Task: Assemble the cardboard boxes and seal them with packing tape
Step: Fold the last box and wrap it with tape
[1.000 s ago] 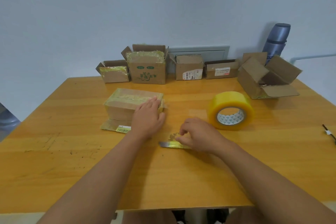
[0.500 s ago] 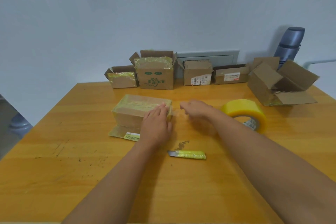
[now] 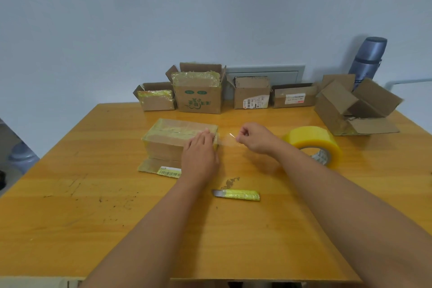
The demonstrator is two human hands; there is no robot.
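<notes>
**Colleague:** Walk me across the table, left to right.

**Me:** On my feed the taped box sits left of centre on the wooden table, long axis running left to right. My left hand rests on its right end with fingers straight, pressing the tape down. A clear tape strip runs rightward off that end to my right hand, which pinches its free end just beside the box.

**Colleague:** So what does the next move turn on?

**Me:** I judge the strip must fold down over the right end face. The box lies left of the right hand, and the left hand is nearer, already on it.

**Colleague:** Tools?

**Me:** One yellow utility knife lies near me between my forearms, blade pointing left. One tape roll stands right of my right wrist, partly hidden by my forearm.

**Colleague:** Box count?

**Me:** Six: the one in hand, four in the back row along the wall, and one open box tipped at the far right. One grey flask stands behind that.
</notes>
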